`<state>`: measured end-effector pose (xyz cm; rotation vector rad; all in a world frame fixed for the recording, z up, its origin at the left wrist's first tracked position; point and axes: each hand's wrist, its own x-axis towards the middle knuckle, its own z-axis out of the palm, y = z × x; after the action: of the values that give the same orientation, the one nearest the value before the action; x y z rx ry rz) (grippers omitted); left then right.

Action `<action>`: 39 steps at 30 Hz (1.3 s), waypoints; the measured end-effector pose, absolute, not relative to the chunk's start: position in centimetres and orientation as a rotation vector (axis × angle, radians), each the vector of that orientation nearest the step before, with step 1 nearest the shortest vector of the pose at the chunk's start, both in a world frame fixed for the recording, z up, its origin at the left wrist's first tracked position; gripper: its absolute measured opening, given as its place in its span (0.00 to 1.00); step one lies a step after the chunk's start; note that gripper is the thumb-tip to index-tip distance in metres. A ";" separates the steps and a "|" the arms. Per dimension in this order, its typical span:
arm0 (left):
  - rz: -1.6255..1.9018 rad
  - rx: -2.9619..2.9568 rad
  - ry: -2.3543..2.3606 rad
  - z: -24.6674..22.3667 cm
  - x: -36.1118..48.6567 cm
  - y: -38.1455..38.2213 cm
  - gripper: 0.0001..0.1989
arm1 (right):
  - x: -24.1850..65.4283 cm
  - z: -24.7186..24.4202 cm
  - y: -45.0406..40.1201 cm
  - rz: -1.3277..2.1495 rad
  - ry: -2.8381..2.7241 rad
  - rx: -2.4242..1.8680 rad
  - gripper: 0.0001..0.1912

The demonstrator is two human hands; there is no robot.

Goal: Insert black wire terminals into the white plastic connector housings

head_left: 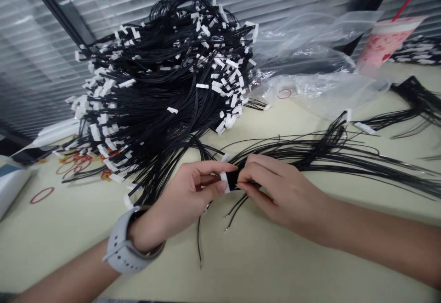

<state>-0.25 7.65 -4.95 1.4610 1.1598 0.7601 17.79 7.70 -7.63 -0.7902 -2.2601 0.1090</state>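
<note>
My left hand (193, 185) pinches a white plastic connector (225, 182) between thumb and fingers. Black wires run out of the connector's right side toward my right hand (272, 183). The fingertips of that hand are closed on a black wire right beside the connector; its very end is hidden. Below the fingers, a few loose wire ends with small metal terminals (226, 229) hang over the table. Behind and to the right of my hands lies a spread bunch of black wires (344, 160).
A large heap of black wire harnesses (161, 91) with white connectors rises at the back left. Clear plastic bags (310, 64) lie at the back right, near a pink cup (387, 41) with a red straw. Red rubber bands (42, 195) lie on the pale table (275, 266).
</note>
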 end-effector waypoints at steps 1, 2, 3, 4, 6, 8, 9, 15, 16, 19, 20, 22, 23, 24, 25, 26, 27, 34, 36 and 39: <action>0.754 1.460 1.163 -5.0 -0.2 7.6 0.12 | 17.7 -7.7 7.7 0.098 -2.255 -0.789 0.10; 0.750 1.456 1.163 -5.0 -0.2 7.5 0.12 | 17.6 -7.8 7.7 0.092 -2.251 -0.788 0.11; 0.750 1.452 1.160 -5.0 -0.1 7.5 0.12 | 17.6 -7.9 7.7 0.095 -2.248 -0.788 0.11; 0.752 1.450 1.157 -5.0 -0.1 7.5 0.12 | 17.6 -7.9 7.7 0.114 -2.251 -0.791 0.11; 0.753 1.450 1.170 -4.9 -0.1 7.6 0.12 | 17.8 -7.8 7.8 0.194 -2.264 -0.799 0.09; 0.768 1.440 1.196 -4.8 -0.2 7.8 0.13 | 18.0 -7.6 8.0 0.289 -2.269 -0.828 0.05; 0.781 1.424 1.205 -4.8 -0.3 7.9 0.13 | 18.2 -7.5 8.0 0.326 -2.267 -0.852 0.03; 0.819 1.307 1.159 -5.3 -0.8 8.2 0.13 | 19.0 -7.0 8.2 0.323 -2.312 -0.865 0.06; 0.824 1.290 1.150 -5.4 -0.8 8.3 0.13 | 19.1 -7.0 8.3 0.290 -2.321 -0.841 0.05; 0.837 1.239 1.126 -5.3 -0.9 8.3 0.13 | 19.2 -6.9 8.3 0.192 -2.323 -0.797 0.06; 0.840 1.229 1.116 -5.3 -0.9 8.3 0.12 | 19.2 -6.9 8.3 0.172 -2.312 -0.794 0.06; 0.836 1.220 1.104 -5.2 -0.9 8.3 0.12 | 19.1 -6.9 8.2 0.158 -2.265 -0.807 0.06; 0.836 1.220 1.104 -5.2 -0.9 8.3 0.12 | 19.1 -6.9 8.2 0.158 -2.240 -0.821 0.06; 0.837 1.222 1.104 -5.3 -1.0 8.3 0.12 | 19.0 -6.8 8.1 0.157 -2.223 -0.830 0.05; 0.838 1.225 1.107 -5.3 -1.0 8.4 0.12 | 18.9 -6.9 8.1 0.155 -2.219 -0.832 0.05; 0.836 1.229 1.109 -5.4 -1.1 8.4 0.13 | 18.8 -6.9 8.0 0.151 -2.227 -0.832 0.04; 0.834 1.235 1.111 -5.5 -1.1 8.4 0.13 | 18.8 -6.9 8.0 0.147 -2.242 -0.828 0.04; 0.829 1.269 1.126 -5.7 -1.1 8.4 0.14 | 18.8 -7.2 8.1 0.042 -2.266 -0.777 0.07; 0.825 1.282 1.125 -5.6 -1.1 8.3 0.14 | 19.0 -7.1 8.0 0.034 -2.246 -0.751 0.09; 0.821 1.288 1.113 -5.5 -1.1 8.3 0.14 | 19.3 -6.5 7.6 0.043 -2.144 -0.725 0.10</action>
<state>-1.06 8.32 -5.53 1.2883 1.1129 0.8211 19.28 7.57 -6.54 -0.7255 -2.1436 0.0433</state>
